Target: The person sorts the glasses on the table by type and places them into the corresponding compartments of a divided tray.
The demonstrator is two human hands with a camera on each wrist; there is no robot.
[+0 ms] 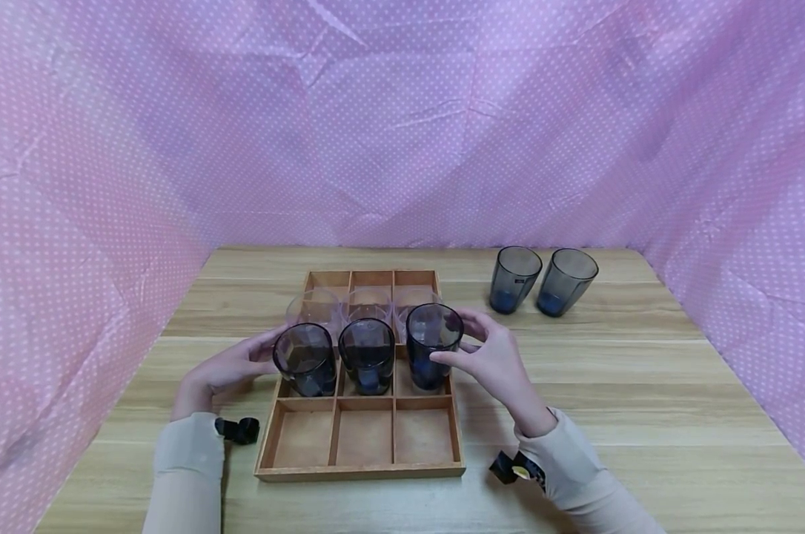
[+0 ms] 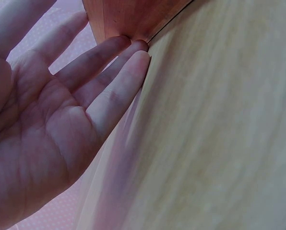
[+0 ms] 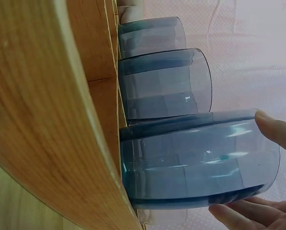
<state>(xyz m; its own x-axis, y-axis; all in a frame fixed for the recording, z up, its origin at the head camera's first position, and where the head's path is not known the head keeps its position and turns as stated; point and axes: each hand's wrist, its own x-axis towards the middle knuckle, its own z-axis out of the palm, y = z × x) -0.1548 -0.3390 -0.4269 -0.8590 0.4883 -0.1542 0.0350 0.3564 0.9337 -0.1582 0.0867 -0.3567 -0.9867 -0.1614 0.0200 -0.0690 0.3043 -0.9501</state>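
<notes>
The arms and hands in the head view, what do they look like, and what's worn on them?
The left sleeve and right sleeve are pale cream, ending near the wrists. A small black device shows at the left cuff and another at the right cuff, that one with a yellowish spot. I see no gloves.

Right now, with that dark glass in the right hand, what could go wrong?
The right hand grips the held dark glass near its rim, so it might slip. The middle dark glass and a clear cup sit close by; a tilt could clink them. The left hand seems to touch the tray, so a push might shift it.
</notes>
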